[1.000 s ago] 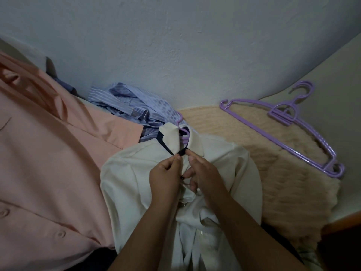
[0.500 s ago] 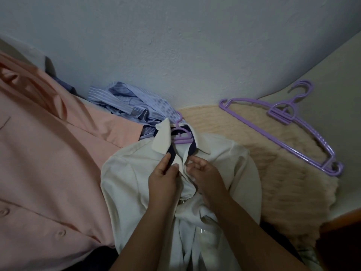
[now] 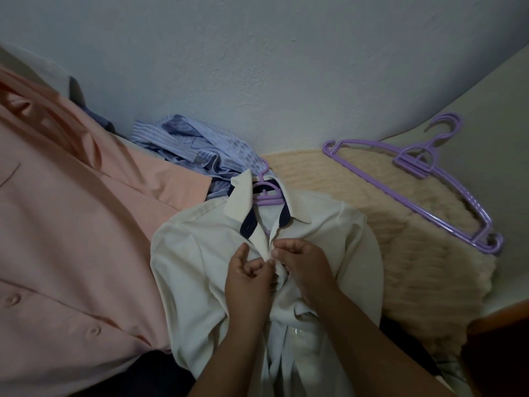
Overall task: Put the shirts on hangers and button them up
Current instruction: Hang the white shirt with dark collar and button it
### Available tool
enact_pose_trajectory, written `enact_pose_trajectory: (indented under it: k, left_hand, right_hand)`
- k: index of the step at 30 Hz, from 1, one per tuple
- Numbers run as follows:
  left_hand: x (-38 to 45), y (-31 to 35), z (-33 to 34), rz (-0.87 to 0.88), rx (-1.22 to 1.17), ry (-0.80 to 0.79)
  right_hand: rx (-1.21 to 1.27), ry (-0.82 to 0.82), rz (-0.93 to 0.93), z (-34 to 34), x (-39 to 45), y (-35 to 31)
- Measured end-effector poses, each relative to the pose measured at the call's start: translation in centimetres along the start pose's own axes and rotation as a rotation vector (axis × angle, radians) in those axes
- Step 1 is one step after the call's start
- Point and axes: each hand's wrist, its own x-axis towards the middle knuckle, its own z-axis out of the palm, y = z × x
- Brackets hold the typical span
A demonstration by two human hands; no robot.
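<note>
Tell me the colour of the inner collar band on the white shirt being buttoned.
Dark navy, seen in the head view on the white shirt's inner collar band.

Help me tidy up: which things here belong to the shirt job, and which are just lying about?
In the job:
white shirt
its hanger
left hand
right hand
pink shirt
striped shirt
spare hangers

Lying about:
fluffy blanket

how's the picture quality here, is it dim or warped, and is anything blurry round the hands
Head view: dim, flat light with a bluish cast and no glare; darkest at the bottom corners. Head view: wide-angle warp bows the wall line into a curve. Head view: the left hand and right hand look slightly soft on the white shirt; the spare purple hanger stays fairly crisp.
</note>
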Motion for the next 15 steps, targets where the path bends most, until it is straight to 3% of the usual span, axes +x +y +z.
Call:
enact_pose_trajectory:
  k: [5,15]
  left_hand:
    - [0.1,0.7,0.3,0.01,-0.09,0.028]
    - [0.6,1.5,0.8,0.081,-0.134,0.031]
  right_hand:
    - [-0.028,0.176,-0.109,0.0,0.0,-0.3]
    - [0.119,0.137,-0.146,0.0,-0.6,-1.0]
